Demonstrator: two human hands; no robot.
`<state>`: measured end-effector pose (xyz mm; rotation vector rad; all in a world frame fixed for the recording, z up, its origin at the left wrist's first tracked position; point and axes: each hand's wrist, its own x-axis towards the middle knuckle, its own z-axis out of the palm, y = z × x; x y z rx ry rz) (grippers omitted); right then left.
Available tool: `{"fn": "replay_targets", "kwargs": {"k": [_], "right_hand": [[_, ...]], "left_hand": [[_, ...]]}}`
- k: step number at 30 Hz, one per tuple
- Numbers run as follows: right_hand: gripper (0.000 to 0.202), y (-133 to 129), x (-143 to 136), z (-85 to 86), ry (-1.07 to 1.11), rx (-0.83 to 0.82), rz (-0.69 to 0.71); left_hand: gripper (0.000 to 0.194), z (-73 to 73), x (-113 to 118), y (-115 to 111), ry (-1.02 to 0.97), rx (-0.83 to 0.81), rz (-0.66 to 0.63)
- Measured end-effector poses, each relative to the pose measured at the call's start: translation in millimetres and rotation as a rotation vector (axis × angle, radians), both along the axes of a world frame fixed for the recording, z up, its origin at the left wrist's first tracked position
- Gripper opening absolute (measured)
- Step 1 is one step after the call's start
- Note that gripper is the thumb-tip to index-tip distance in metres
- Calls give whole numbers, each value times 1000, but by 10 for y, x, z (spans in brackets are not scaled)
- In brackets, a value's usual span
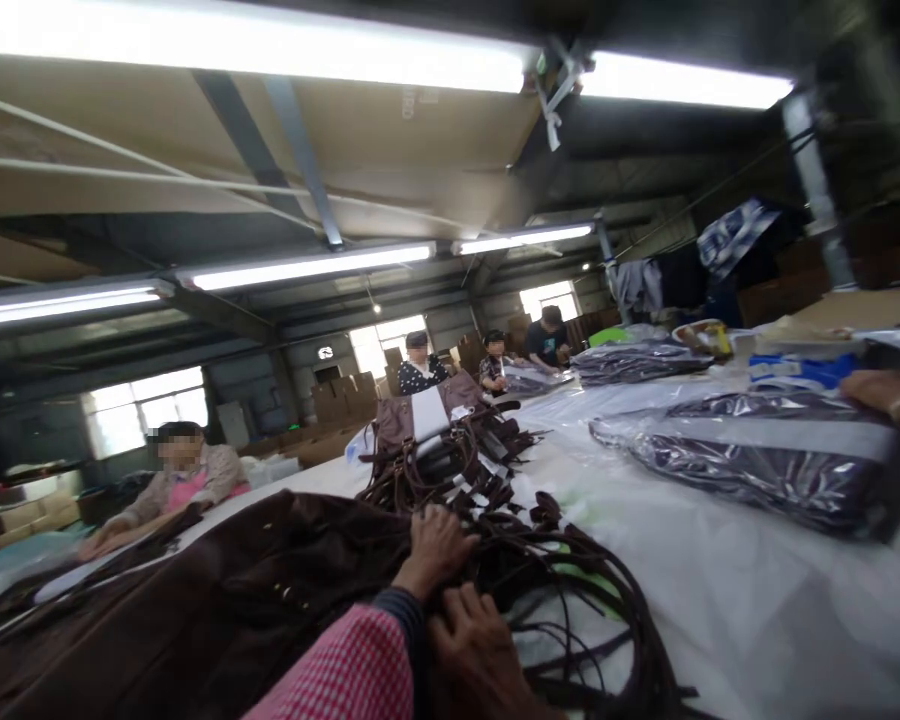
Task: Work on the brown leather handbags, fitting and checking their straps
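Dark brown bags (270, 590) lie piled across the lower left of the white-covered table (757, 590). My left hand (439, 548), below a pink checked sleeve, is at the right edge of this pile, fingers bent down on the brown material. Just below and to the right, my right hand (480, 640) has its fingers curled against the dark material; what lies under the fingertips is hidden. Long brown straps (630, 600) loop over the table to the right of both hands. Beyond them is a stack of brown bags (397, 425) with white tags and a white band.
Plastic-wrapped dark bags (757, 450) lie at the right, beside another person's hand (885, 395). Further back are more wrapped bags (637, 362) and a blue packet (802, 370). A person in pink (187, 485) works at the left; several people stand at the back.
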<state>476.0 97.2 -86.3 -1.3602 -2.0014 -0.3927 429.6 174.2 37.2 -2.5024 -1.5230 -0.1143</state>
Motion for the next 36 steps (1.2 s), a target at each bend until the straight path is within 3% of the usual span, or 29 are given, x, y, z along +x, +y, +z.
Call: {"fn": "replay_targets", "kwargs": {"k": [2,5,9,11,14,18,21,23,25,29,32,36], "right_hand": [[13,191,-43,-142,19,103,-27],[11,284,-45,-247,94,228,-21],[24,203,63,-261,193,181,99],[21,177,140,-242,198,109,173],[19,118,297,-113,176,-79,280],[15,-1,638,345,308,-398,476],[13,117,899,721,377,-389,253],[18,332,999,855,339,-319,121],[29,573,1015,873,338,-354,137],[38,864,902,766,408,-542,343],[24,863,850,759,435,-464,358],[15,728,899,879,392,-433,377]], "left_hand": [[44,-104,-39,69,-21,16,42],[36,-116,-87,175,-75,20,110],[26,-94,-98,239,-100,26,150],[26,-121,-102,235,-140,37,135],[25,-171,-108,213,-262,32,87],[31,-171,-133,254,-447,-27,135],[24,-149,-189,333,-586,-118,210],[25,-145,-238,380,-660,-176,226],[24,-146,-289,412,-728,-201,213],[15,-125,-365,438,-847,-157,126],[17,-95,-381,441,-885,-119,61],[23,-88,-338,427,-868,-126,30]]}}
